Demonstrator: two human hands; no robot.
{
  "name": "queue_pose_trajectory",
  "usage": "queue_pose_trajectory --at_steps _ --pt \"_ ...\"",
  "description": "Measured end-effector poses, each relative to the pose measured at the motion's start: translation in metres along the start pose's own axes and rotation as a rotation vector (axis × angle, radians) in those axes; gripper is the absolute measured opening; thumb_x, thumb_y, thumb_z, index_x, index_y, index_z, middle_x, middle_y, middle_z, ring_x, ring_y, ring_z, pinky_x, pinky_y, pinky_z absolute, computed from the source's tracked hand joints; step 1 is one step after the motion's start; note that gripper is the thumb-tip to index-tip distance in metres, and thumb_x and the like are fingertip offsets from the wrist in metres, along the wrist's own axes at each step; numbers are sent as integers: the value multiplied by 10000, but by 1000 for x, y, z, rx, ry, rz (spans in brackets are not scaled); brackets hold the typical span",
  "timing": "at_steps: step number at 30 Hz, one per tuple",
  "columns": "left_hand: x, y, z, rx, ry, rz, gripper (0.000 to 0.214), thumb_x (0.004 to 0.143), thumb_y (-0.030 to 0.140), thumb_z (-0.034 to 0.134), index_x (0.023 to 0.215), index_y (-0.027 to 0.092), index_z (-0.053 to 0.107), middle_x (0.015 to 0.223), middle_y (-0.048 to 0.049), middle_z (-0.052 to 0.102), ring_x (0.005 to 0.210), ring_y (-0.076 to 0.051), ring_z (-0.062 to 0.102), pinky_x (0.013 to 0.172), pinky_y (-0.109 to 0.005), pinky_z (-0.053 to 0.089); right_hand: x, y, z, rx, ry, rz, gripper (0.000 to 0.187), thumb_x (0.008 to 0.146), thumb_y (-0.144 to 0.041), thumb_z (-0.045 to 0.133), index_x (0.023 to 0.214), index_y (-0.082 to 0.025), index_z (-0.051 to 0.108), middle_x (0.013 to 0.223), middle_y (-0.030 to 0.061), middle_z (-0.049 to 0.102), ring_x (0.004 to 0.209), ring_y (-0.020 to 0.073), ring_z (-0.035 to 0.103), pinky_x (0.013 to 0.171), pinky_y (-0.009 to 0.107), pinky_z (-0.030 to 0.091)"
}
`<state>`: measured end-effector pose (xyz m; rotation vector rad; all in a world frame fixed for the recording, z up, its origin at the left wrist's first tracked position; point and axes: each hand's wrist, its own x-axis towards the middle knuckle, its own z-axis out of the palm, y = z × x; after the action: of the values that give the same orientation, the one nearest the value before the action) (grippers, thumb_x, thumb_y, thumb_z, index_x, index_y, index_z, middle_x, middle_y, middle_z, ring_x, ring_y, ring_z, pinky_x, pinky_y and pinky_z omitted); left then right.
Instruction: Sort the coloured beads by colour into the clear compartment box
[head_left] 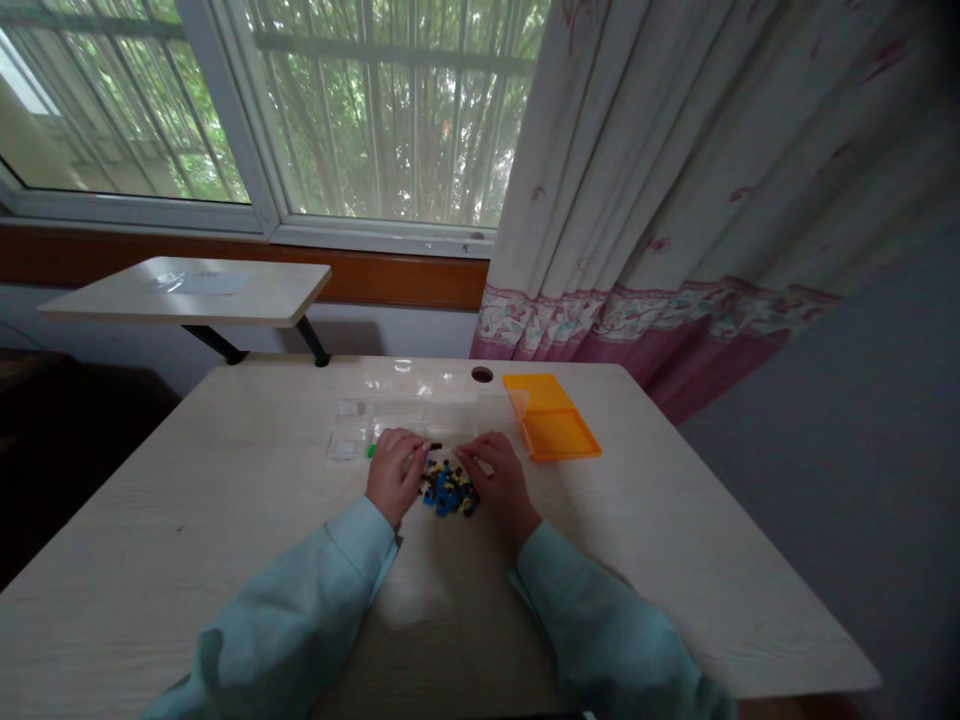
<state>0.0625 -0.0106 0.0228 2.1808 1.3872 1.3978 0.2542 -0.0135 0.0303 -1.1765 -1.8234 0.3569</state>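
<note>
A small heap of blue, yellow and black pieces (pixel 448 490) lies on the pale wooden table (pixel 225 520). My left hand (pixel 394 472) rests at the heap's left side with its fingers curled inward. My right hand (pixel 501 482) sits on the heap's right side, its fingers bent and pinched toward the pieces. Whatever the fingers hold is too small to make out. A tiny green piece (pixel 370 451) lies just left of my left hand. Right behind both hands stands a clear plastic compartment box (pixel 420 415).
An orange lid (pixel 551 418) lies open at the box's right end. A round cable hole (pixel 482 374) is in the table's far edge. A smaller side table (pixel 187 290) stands behind on the left, under the window. A curtain (pixel 675 200) hangs at right.
</note>
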Motion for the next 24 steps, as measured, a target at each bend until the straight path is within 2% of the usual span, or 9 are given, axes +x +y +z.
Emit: queue_pose_trajectory --at_steps 4,12,18,24 --pt "0 -3 -1 38 19 0 200 912 318 488 892 209 653 862 -48 613 883 -190 515 817 -351 420 3 13 -9 -223 -162 -111 147 862 -289 588 830 -229 717 763 37 624 803 183 521 775 328 391" --pt "2 2 -2 111 77 -14 170 864 362 579 892 270 719 854 -29 607 900 -189 506 846 -367 393 -5 19 -8 -353 -305 -103 124 859 -267 598 885 -242 716 766 30 639 793 180 521 767 328 356" --pt "2 2 -1 107 88 -23 163 855 361 591 876 266 722 864 -33 604 914 -193 508 854 -372 404 -3 17 -12 -418 -354 -127 139 844 -318 618 922 -259 716 788 41 636 815 200 506 763 340 344" --pt "0 3 1 82 77 -20 159 856 348 589 853 247 712 863 -35 601 911 -189 507 851 -368 415 -5 15 -10 -408 -364 -126 169 809 -290 662 971 -269 706 794 44 627 841 206 506 772 343 338"
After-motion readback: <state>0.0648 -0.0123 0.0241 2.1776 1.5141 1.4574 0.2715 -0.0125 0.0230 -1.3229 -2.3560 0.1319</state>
